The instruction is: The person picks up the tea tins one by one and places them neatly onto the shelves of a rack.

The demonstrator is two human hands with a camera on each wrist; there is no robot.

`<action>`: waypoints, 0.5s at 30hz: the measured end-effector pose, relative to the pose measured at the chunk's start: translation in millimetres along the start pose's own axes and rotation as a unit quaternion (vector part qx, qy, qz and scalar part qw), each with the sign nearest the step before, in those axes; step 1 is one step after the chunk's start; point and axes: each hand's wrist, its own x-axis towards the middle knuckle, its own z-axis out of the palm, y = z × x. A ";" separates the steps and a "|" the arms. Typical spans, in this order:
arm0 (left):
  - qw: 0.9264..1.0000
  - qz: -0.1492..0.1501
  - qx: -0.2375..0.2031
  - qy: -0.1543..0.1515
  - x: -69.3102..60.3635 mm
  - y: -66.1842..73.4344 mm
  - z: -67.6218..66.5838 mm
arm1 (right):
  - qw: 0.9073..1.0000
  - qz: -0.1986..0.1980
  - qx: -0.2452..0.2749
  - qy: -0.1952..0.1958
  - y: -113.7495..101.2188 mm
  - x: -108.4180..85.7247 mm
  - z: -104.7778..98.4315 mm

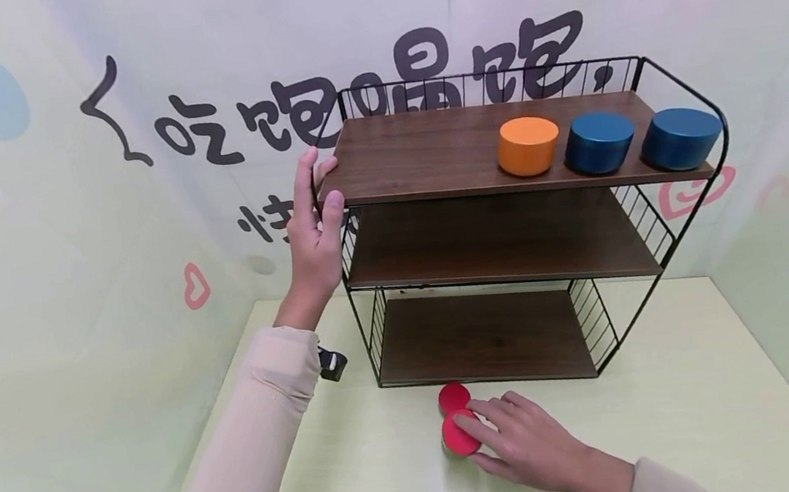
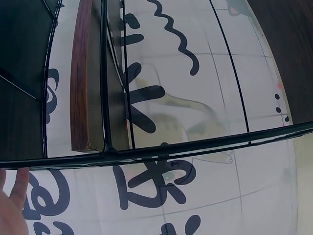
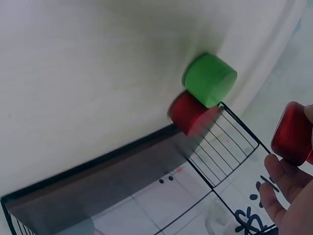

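My left hand (image 1: 316, 236) touches the top left corner of the three-tier rack (image 1: 419, 154), fingers mostly straight against its black wire side. Only its fingertips (image 2: 19, 186) show at the left wrist view's lower left. Low in the head view, my right hand (image 1: 532, 445) pinches a red tin (image 1: 460, 433) between thumb and fingers. The same held tin (image 3: 293, 134) is at the right wrist view's right edge. Another red tin (image 1: 454, 399) stands on the table by the bottom shelf. Beside it, the right wrist view shows a green tin (image 3: 210, 80), which I cannot make out in the head view.
An orange tin (image 1: 528, 146) and two blue tins, one in the middle (image 1: 600, 143) and one at the right end (image 1: 682, 138), stand on the top shelf. A small dark object (image 1: 332, 364) lies left of the rack. Printed cloth walls surround the pale table (image 1: 715, 369).
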 end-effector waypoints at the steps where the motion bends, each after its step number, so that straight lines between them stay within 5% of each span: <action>1: 1.000 -0.001 0.000 -0.001 -0.1 0.1 0.0 | 1.000 -0.003 -0.003 0.001 1.5 1.9 -1.8; 15: 1.000 0.002 0.001 -0.002 -0.3 -0.2 -0.6 | 0.999 -0.030 -0.037 0.019 27.4 37.3 -42.5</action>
